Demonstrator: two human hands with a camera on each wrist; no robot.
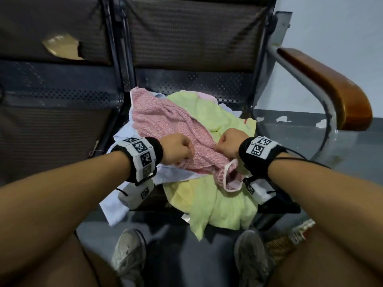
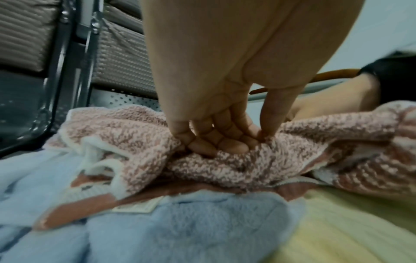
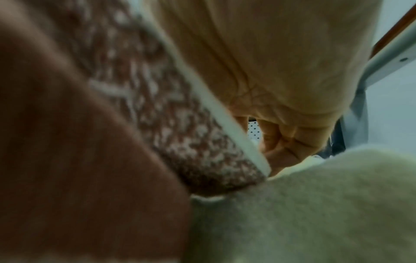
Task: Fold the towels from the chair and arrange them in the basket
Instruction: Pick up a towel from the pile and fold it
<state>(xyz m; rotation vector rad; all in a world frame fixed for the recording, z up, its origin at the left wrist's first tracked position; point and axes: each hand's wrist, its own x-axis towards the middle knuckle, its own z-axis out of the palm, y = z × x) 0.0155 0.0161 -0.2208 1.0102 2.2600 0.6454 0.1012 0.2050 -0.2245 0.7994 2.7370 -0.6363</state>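
Observation:
A pink speckled towel [image 1: 165, 123] lies crumpled on top of a pile on the chair seat [image 1: 192, 83]. My left hand [image 1: 179, 151] grips its near edge in a fist; in the left wrist view the curled fingers [image 2: 216, 142] dig into the pink towel [image 2: 225, 169]. My right hand [image 1: 227, 145] grips the same towel a little to the right, and the pink towel [image 3: 180, 142] fills the left of the right wrist view beside the curled right fingers [image 3: 281, 142]. Under it lie a yellow-green towel [image 1: 219, 204] and a pale blue towel [image 1: 116, 204]. A woven basket [image 1: 284, 243] shows at the lower right.
The chair has a wooden armrest [image 1: 331, 88] on the right and a dark padded backrest [image 1: 186, 34]. A neighbouring seat [image 1: 51, 121] stands to the left. My shoes [image 1: 128, 255] are on the grey floor [image 1: 352, 154] below the seat's front edge.

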